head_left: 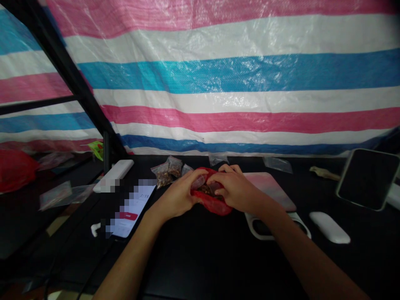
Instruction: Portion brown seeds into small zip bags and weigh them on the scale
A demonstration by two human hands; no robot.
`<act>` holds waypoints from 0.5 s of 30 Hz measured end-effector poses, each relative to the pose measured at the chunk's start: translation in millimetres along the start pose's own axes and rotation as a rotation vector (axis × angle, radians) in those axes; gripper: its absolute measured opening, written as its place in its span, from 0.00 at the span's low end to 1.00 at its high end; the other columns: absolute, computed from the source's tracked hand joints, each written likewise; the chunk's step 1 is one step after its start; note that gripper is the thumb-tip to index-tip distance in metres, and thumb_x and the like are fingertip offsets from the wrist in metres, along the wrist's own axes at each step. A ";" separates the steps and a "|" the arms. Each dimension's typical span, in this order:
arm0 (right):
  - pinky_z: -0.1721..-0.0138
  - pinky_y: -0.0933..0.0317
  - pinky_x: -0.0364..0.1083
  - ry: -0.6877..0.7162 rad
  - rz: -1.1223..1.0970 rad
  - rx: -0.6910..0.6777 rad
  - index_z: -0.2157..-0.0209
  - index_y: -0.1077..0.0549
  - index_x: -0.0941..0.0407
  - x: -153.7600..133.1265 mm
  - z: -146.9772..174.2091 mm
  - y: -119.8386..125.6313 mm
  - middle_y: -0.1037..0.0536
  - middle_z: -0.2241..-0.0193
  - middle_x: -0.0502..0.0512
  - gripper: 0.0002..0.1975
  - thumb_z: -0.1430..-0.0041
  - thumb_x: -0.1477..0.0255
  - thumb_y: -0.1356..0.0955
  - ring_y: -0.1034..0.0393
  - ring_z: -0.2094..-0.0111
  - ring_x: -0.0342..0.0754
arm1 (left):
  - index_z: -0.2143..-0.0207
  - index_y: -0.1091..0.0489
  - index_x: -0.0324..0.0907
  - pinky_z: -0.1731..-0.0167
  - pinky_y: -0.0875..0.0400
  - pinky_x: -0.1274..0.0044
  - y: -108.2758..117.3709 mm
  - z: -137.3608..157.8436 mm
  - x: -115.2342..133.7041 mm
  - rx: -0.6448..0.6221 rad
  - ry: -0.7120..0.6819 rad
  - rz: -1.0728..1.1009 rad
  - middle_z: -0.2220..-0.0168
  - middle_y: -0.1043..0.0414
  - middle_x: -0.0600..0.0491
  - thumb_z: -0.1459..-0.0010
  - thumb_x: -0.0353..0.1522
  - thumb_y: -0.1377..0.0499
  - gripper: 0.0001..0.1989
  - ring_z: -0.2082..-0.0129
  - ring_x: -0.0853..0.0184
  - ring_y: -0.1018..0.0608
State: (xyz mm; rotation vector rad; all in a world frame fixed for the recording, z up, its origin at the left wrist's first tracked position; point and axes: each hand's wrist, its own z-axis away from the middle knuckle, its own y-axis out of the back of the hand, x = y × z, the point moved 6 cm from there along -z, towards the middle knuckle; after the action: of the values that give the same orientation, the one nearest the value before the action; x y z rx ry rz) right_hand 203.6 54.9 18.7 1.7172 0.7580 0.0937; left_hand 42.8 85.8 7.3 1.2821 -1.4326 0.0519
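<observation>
A red plastic bag (217, 206) sits on the black table between my hands, its mouth turned up. Small brown bits (205, 189) show inside it. My left hand (179, 195) is closed at the bag's left side, around a small clear plastic bag (198, 182) in the red bag's mouth. From the right, my right hand (236, 187) reaches over the rim with its fingers bent together inside; what they pinch is hidden. Just behind my left hand lie small clear packets (164, 174) filled with brown bits.
A phone (133, 212) with a lit screen and a white earbud (95, 229) lie left. Right are a white scale (259, 227), a pink pad (271, 189), a white mouse-shaped object (330, 227) and a dark-screened device (367, 179). Striped sheeting (218, 75) hangs behind.
</observation>
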 end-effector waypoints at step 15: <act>0.51 0.48 0.56 -0.056 0.064 0.041 0.58 0.21 0.53 0.2 -5.2 -6.8 0.18 0.56 0.55 0.11 0.40 0.79 0.30 0.32 0.53 0.55 | 0.39 0.38 0.47 0.49 0.26 0.73 -11.4 -6.4 -16.0 0.159 0.086 0.594 0.47 0.29 0.49 0.53 0.20 0.37 0.38 0.51 0.64 0.23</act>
State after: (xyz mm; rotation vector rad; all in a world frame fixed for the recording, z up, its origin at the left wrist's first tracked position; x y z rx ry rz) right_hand 198.6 60.0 14.1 1.7765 0.6681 0.0746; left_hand 51.0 95.7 -8.9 0.9245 -1.7147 0.6212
